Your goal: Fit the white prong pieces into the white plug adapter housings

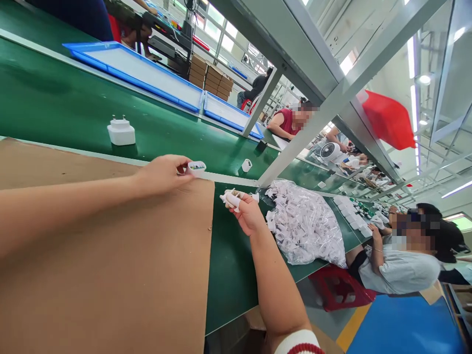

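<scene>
My left hand (162, 173) reaches in over the cardboard sheet, its fingers closed on a white charger housing (196, 168). The open end of that housing faces up, with something greenish inside. To the right and a little lower, my right hand (250, 212) pinches several small white plastic pieces (231, 198); their exact kind is hard to make out. Close beside that hand lies a clear plastic bag (306, 221) full of similar white pieces. A white plug charger (121, 132) stands on the green belt with its pins up, and another white housing (247, 165) sits farther right.
The cardboard sheet (147, 275) covers the near left of the green bench. A metal post (295, 132) slants up beyond the bag. Blue-rimmed trays (140, 73) line the far side. A co-worker (401, 265) sits at the right near white parts (352, 216).
</scene>
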`<state>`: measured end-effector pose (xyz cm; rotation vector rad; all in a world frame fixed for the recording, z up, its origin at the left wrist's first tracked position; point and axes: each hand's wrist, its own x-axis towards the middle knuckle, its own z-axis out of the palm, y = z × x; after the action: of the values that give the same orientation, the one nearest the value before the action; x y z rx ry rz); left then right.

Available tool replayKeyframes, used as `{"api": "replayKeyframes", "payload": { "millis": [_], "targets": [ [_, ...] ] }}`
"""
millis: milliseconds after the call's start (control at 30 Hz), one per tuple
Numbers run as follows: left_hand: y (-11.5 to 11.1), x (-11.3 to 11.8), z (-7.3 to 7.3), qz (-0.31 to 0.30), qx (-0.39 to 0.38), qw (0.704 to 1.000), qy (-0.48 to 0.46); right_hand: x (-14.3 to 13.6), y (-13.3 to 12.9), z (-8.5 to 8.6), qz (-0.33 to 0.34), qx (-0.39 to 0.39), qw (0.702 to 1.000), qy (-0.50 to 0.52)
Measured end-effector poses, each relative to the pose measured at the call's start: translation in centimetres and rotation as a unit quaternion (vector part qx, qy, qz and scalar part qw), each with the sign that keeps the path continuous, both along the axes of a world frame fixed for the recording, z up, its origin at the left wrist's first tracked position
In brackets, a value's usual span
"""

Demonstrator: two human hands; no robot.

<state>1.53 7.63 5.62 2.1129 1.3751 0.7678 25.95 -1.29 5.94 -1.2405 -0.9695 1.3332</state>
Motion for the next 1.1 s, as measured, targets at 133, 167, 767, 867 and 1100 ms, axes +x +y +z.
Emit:
{"api": "replayKeyframes", "payload": {
  "millis": [133,167,767,867,1100],
  "targets": [
    [-5.4,-0.7,-2.0,-0.09,-0.01,0.996,-0.02,-1.0,-0.6,-0.1,0.038,-0.02,0.999,0.006],
    [-6.2,-0.8,-2.6,-0.106,-0.012,0.994,-0.03,-1.2,-0.8,-0.1,0.044,-0.021,0.999,-0.002],
    [-6.9,-0.8,-5.4,-0.156,0.005,0.982,-0.102,-4.4,-2.8,-0.4,0.101,0.324,0.767,-0.544],
    [-6.9,-0.8,-5.4,-0.162,0.004,0.981,-0.107,-4.2,-2.7,-0.3,0.089,0.368,0.757,-0.532],
    [-7.3,-1.0,-4.4,-0.171,-0.013,0.981,-0.096,-4.3,-2.4,-0.7,0.111,0.36,0.737,-0.561]
  ]
}}
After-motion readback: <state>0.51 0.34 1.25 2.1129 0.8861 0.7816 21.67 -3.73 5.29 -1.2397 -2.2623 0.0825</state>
